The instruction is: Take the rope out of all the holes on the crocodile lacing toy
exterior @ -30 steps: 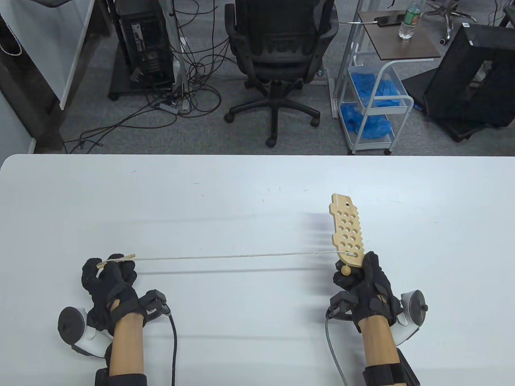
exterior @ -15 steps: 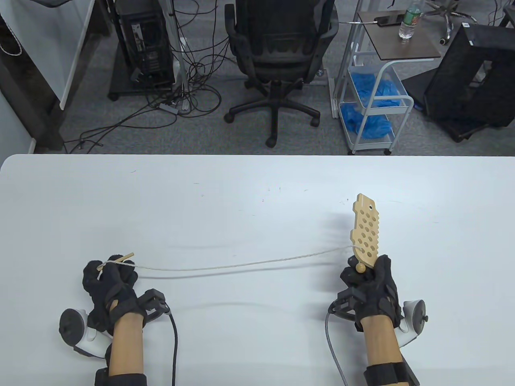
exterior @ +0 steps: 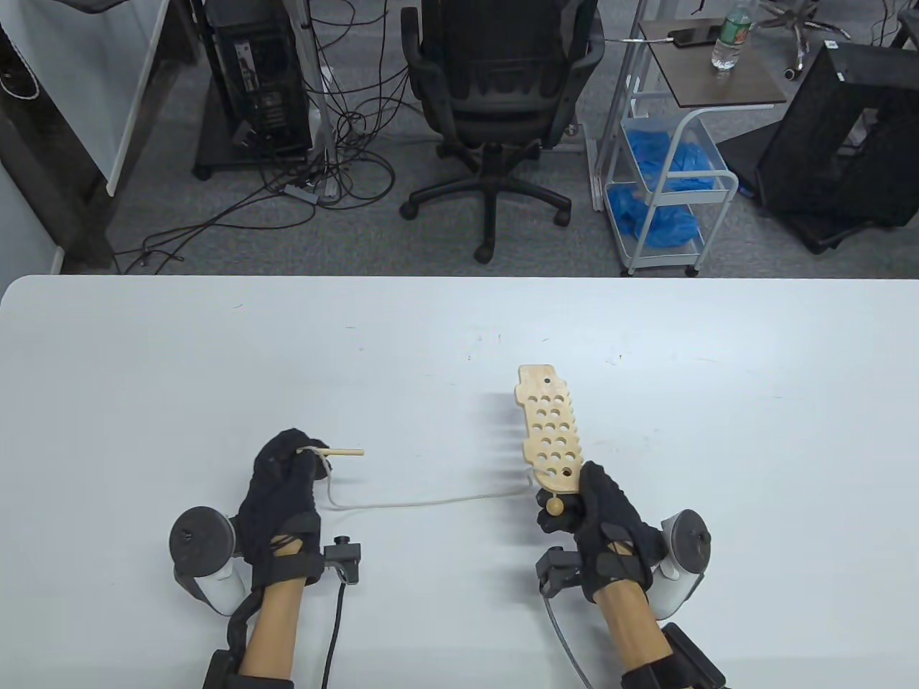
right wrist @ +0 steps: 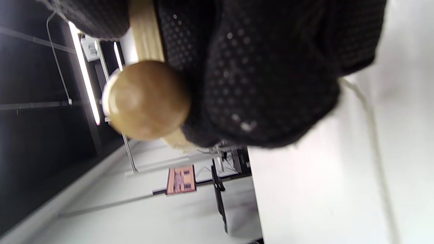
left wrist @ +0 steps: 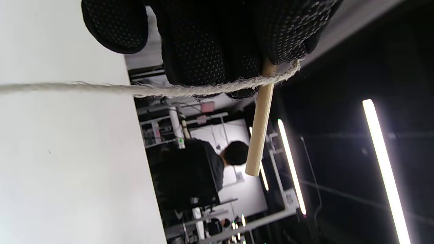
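My right hand (exterior: 574,502) grips the tail end of the wooden crocodile lacing board (exterior: 547,430), holding it above the table with its head pointing away. A brown wooden bead (exterior: 554,505) (right wrist: 145,100) hangs at the tail by my fingers. The pale rope (exterior: 423,498) runs slack from a hole near the board's tail, across the table, to my left hand (exterior: 305,459). That hand pinches the rope's wooden needle (exterior: 344,452) (left wrist: 259,125), tip pointing right, with the rope (left wrist: 101,88) knotted round it.
The white table (exterior: 143,373) stretches wide on both sides and ahead. Beyond its far edge stand an office chair (exterior: 495,93), a cart with blue gloves (exterior: 664,186), a computer tower and floor cables.
Both hands moved inward toward each other. The rope went from taut to slack and now sags on the table. The board shifted left with my right hand.
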{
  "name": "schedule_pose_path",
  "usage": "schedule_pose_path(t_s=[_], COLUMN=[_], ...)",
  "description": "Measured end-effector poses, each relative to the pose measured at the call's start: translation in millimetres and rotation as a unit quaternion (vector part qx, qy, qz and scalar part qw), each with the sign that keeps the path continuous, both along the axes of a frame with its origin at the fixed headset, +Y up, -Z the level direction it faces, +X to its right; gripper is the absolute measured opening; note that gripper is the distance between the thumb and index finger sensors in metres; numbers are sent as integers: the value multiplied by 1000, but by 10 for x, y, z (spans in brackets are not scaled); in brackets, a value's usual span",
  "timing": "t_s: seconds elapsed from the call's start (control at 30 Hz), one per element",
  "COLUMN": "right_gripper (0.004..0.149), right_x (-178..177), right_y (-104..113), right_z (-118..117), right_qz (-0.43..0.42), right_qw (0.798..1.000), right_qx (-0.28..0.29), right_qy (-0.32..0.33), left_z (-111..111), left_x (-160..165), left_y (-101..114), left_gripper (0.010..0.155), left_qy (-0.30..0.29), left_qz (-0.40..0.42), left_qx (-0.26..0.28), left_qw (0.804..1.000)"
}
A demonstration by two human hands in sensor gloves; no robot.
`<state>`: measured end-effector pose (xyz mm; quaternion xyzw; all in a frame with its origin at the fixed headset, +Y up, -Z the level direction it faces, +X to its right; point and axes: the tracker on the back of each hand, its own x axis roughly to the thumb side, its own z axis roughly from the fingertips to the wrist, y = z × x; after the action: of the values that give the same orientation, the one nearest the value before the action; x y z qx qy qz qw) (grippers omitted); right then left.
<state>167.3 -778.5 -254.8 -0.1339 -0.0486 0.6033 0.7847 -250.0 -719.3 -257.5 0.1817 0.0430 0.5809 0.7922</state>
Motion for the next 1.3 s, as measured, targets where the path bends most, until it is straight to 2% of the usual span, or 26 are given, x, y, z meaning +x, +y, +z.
schedule_pose_path(t_s=[0.23,0.37,0.6,0.97,1.3], right_gripper=[52,52,52,52,51], right_x=[-361,-452,-572,-618,-624], right_y=[48,52,48,47,80], right_z=[65,86,105,122,117], right_qz=[86,110,144,143,113], right_qw=[994,990,982,981,983], right_qx=[16,22,30,32,49], right_qy=[67,90,121,130,133], left_z=[139,223,246,303,329], left_x=[601,783,852,1052,1171], left_y=[264,336,330,364,311], left_gripper=[41,40,39,39,39], left_qy=[-95,-104,-130,-176,-180], left_qz=[-151,-228,-224,-309,-378], left_qx=[67,96,101,129,130], left_qw=[982,963,960,926,899])
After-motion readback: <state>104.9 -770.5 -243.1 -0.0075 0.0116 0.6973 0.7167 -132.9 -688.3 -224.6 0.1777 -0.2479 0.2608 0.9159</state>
